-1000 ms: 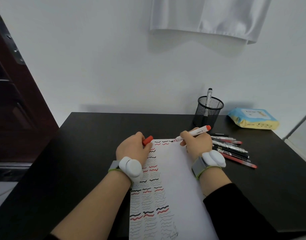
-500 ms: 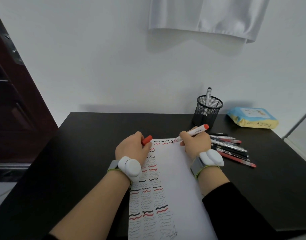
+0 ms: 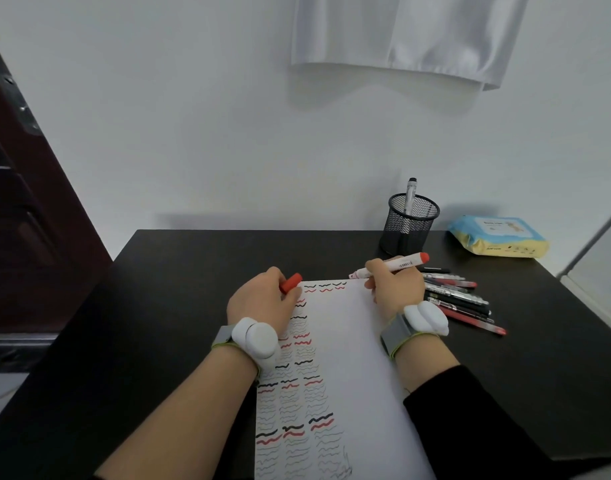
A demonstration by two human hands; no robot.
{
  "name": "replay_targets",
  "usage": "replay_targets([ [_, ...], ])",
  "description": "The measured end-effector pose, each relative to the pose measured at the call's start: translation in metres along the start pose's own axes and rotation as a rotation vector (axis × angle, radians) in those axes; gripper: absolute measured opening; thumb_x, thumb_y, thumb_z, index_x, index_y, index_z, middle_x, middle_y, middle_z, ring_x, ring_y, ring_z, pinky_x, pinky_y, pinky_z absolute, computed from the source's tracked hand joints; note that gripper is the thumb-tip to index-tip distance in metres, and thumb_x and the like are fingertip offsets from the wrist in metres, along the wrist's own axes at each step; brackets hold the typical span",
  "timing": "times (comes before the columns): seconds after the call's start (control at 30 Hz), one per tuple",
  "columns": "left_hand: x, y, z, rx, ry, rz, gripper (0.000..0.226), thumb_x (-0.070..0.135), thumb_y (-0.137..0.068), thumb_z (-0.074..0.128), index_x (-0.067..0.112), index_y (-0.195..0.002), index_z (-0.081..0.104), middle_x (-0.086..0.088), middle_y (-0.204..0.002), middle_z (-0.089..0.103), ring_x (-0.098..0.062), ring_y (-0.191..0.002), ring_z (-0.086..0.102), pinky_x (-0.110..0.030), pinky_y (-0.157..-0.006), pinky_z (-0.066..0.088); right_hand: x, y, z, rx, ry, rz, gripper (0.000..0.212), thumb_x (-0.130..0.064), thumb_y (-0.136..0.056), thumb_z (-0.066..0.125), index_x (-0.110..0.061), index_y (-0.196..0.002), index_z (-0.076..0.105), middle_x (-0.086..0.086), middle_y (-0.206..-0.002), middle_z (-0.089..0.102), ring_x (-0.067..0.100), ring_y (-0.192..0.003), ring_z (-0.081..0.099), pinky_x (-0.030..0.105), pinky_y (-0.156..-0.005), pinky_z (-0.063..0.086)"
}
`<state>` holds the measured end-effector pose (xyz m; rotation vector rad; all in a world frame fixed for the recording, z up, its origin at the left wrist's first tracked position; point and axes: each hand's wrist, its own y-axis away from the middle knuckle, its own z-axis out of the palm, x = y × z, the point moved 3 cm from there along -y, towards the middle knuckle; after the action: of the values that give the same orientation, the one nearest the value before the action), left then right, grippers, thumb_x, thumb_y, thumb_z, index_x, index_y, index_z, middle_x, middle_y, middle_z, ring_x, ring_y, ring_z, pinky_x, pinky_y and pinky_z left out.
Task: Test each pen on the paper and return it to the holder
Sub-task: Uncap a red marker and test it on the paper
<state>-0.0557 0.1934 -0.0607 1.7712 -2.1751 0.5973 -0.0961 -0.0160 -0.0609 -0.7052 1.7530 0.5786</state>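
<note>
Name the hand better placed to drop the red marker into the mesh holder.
Right. The right hand already grips the red marker and is nearer the mesh holder; the left hand holds its red cap.

I count one marker (image 3: pixel 397 265), one cap (image 3: pixel 290 283), one holder (image 3: pixel 410 224) with one pen (image 3: pixel 410 195), one paper (image 3: pixel 352 358), one packet (image 3: pixel 498 236) at two o'clock.
</note>
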Motion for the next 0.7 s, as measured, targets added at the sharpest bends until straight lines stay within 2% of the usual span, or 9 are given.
replay_targets([
  [0.1, 0.0, 0.004, -0.006, 0.063, 0.103, 0.035, 0.023, 0.054, -0.09, 0.053, 0.032, -0.097, 0.052, 0.014, -0.073, 0.052, -0.005, -0.066, 0.051, -0.022, -0.056, 0.038, -0.002, 0.001, 0.0, -0.002, -0.104, 0.048, 0.033, -0.032, -0.086, 0.065, -0.008, -0.063, 0.066, -0.004, -0.045, 0.062, 0.017, -0.051, 0.056, 0.043, -0.074, 0.053],
  [0.2, 0.0, 0.008, -0.01, 0.119, 0.231, 0.109, 0.019, 0.052, -0.088, 0.057, 0.035, -0.096, 0.055, 0.012, -0.07, 0.054, -0.005, -0.066, 0.053, -0.024, -0.06, 0.044, -0.011, 0.001, -0.003, 0.035, -0.178, 0.082, 0.042, -0.038, -0.087, 0.064, -0.012, -0.054, 0.06, -0.004, -0.041, 0.057, 0.018, -0.049, 0.053, 0.038, -0.064, 0.047],
  [0.33, -0.002, 0.009, -0.009, 0.044, 0.447, 0.136, 0.015, 0.045, -0.083, 0.067, 0.039, -0.093, 0.059, 0.011, -0.074, 0.059, -0.005, -0.071, 0.057, -0.026, -0.066, 0.051, -0.032, 0.011, -0.005, -0.068, -0.318, 0.039, 0.017, -0.021, -0.089, 0.065, -0.015, -0.074, 0.062, 0.004, -0.056, 0.058, 0.009, -0.041, 0.046, 0.021, -0.041, 0.036],
  [0.4, -0.002, 0.009, -0.01, 0.005, 0.526, 0.148, 0.014, 0.039, -0.082, 0.07, 0.038, -0.093, 0.061, 0.01, -0.078, 0.061, -0.006, -0.074, 0.057, -0.022, -0.068, 0.049, -0.04, 0.017, -0.004, -0.159, -0.34, 0.009, 0.009, -0.018, -0.088, 0.067, -0.012, -0.082, 0.063, 0.006, -0.059, 0.058, 0.008, -0.038, 0.043, 0.018, -0.037, 0.032],
  [0.47, -0.001, 0.009, -0.011, -0.013, 0.567, 0.148, 0.015, 0.036, -0.082, 0.071, 0.037, -0.094, 0.061, 0.01, -0.079, 0.062, -0.008, -0.075, 0.058, -0.019, -0.067, 0.047, -0.044, 0.021, -0.002, -0.228, -0.341, 0.005, 0.01, -0.018, -0.088, 0.069, -0.01, -0.087, 0.063, 0.003, -0.058, 0.056, 0.008, -0.039, 0.04, 0.02, -0.038, 0.031],
  [0.6, -0.004, 0.008, -0.011, -0.018, 0.621, 0.13, 0.016, 0.034, -0.083, 0.071, 0.036, -0.096, 0.062, 0.008, -0.081, 0.064, -0.012, -0.075, 0.062, -0.028, -0.072, 0.055, -0.044, 0.028, 0.002, -0.274, -0.394, 0.038, 0.014, -0.02, -0.086, 0.071, -0.012, -0.084, 0.061, 0.0, -0.054, 0.048, 0.008, -0.04, 0.035, 0.021, -0.039, 0.029],
  [0.7, -0.004, 0.008, -0.011, -0.019, 0.633, 0.121, 0.017, 0.033, -0.083, 0.071, 0.036, -0.096, 0.062, 0.008, -0.082, 0.064, -0.012, -0.075, 0.063, -0.029, -0.073, 0.056, -0.043, 0.03, 0.005, -0.287, -0.499, 0.051, 0.023, -0.029, -0.092, 0.065, -0.013, -0.079, 0.055, 0.002, -0.055, 0.047, 0.009, -0.035, 0.031, 0.018, -0.037, 0.025],
])
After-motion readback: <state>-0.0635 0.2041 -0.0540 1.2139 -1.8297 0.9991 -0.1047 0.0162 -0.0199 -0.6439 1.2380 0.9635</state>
